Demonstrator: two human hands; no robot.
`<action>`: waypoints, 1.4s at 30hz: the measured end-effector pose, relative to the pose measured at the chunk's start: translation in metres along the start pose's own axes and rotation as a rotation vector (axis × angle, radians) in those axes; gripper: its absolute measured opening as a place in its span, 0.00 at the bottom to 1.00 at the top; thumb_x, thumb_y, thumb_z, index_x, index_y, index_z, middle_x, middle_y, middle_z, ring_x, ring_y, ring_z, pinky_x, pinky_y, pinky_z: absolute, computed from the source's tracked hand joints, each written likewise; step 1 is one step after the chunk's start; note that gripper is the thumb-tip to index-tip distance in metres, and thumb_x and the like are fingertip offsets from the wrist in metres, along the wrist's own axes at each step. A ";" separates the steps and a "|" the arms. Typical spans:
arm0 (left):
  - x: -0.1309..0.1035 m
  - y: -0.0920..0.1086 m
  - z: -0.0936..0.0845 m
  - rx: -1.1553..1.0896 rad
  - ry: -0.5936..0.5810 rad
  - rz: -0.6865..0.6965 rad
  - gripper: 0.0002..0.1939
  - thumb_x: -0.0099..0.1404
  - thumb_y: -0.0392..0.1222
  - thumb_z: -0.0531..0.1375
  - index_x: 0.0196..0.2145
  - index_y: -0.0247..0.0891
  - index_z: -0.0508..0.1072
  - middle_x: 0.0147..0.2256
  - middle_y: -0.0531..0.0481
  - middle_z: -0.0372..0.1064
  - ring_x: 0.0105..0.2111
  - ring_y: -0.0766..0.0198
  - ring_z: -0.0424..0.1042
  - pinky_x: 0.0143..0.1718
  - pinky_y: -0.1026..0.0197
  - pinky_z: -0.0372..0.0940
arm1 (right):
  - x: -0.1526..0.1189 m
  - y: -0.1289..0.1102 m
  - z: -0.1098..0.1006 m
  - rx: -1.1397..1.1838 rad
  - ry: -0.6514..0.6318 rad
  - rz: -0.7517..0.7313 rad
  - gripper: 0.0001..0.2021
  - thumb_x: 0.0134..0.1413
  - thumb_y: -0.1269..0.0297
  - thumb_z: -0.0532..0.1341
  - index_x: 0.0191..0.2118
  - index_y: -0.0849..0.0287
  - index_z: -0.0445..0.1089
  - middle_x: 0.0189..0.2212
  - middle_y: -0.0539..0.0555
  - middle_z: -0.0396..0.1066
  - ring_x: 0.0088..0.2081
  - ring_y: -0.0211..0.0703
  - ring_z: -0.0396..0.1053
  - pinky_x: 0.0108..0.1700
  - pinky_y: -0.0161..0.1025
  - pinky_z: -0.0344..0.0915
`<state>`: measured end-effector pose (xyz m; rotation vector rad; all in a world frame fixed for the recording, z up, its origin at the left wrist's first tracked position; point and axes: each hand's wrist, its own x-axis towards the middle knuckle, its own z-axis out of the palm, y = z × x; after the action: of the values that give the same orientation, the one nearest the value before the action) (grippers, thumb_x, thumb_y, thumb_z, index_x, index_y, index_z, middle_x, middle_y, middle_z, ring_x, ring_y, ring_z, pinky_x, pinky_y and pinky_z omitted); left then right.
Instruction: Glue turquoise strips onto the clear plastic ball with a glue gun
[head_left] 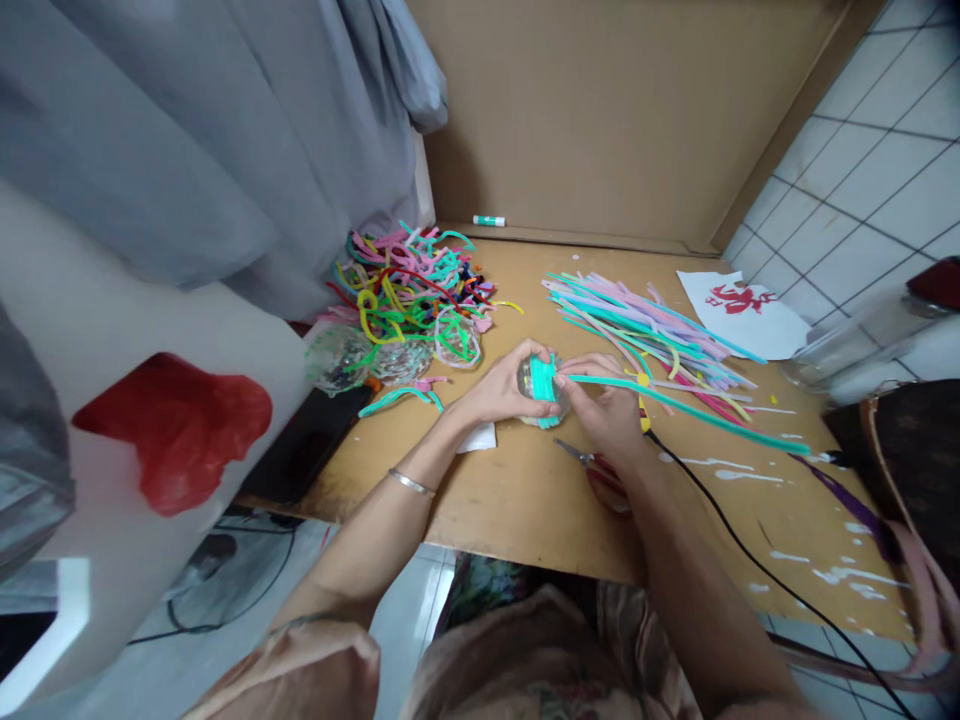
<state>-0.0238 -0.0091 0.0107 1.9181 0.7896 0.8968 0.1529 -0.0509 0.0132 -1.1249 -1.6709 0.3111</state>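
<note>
My left hand (508, 388) is closed around a small clear container (529, 378) with turquoise pipe cleaner wound across it. My right hand (604, 405) pinches a long turquoise pipe cleaner (697, 411) against the container's right side; its free end stretches right over the table. Below the container lie scissors (600, 470) with red handles, partly covered by my right forearm. A yellow tool (644, 412), mostly hidden behind my right hand, has a black cord running right. Under my left wrist, a white piece of paper (478, 438) pokes out.
A tangled heap of coloured pipe cleaners (409, 285) and clear wrapped containers (401, 360) sit at left, near a black flat device (307, 450). Straight pipe cleaners (637, 320) lie at right, beside painted paper (742, 305), a clear bottle (847, 345) and a brown bag (907, 450). A glue stick (489, 220) stays behind.
</note>
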 end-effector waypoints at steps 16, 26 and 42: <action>0.001 0.007 -0.001 0.050 -0.015 -0.013 0.28 0.47 0.45 0.69 0.45 0.39 0.65 0.48 0.47 0.68 0.47 0.56 0.69 0.49 0.57 0.64 | 0.000 -0.006 -0.002 -0.046 0.000 -0.032 0.08 0.55 0.58 0.61 0.29 0.52 0.73 0.31 0.52 0.75 0.38 0.46 0.71 0.44 0.47 0.67; 0.004 -0.001 0.001 0.055 0.086 -0.076 0.29 0.47 0.47 0.67 0.45 0.39 0.63 0.39 0.52 0.68 0.39 0.61 0.68 0.42 0.61 0.64 | 0.014 0.012 -0.016 -0.069 0.128 0.112 0.07 0.53 0.63 0.57 0.33 0.55 0.73 0.33 0.53 0.76 0.38 0.45 0.72 0.42 0.43 0.68; 0.005 -0.003 0.004 0.047 0.131 -0.114 0.28 0.49 0.47 0.68 0.45 0.40 0.62 0.38 0.54 0.66 0.32 0.67 0.64 0.36 0.65 0.63 | 0.001 0.024 -0.038 -1.088 -0.337 0.680 0.31 0.55 0.39 0.54 0.42 0.67 0.73 0.36 0.69 0.75 0.40 0.59 0.74 0.38 0.45 0.65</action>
<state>-0.0186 -0.0057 0.0075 1.8486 0.9955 0.9475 0.1978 -0.0491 0.0135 -2.5825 -1.6987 -0.0346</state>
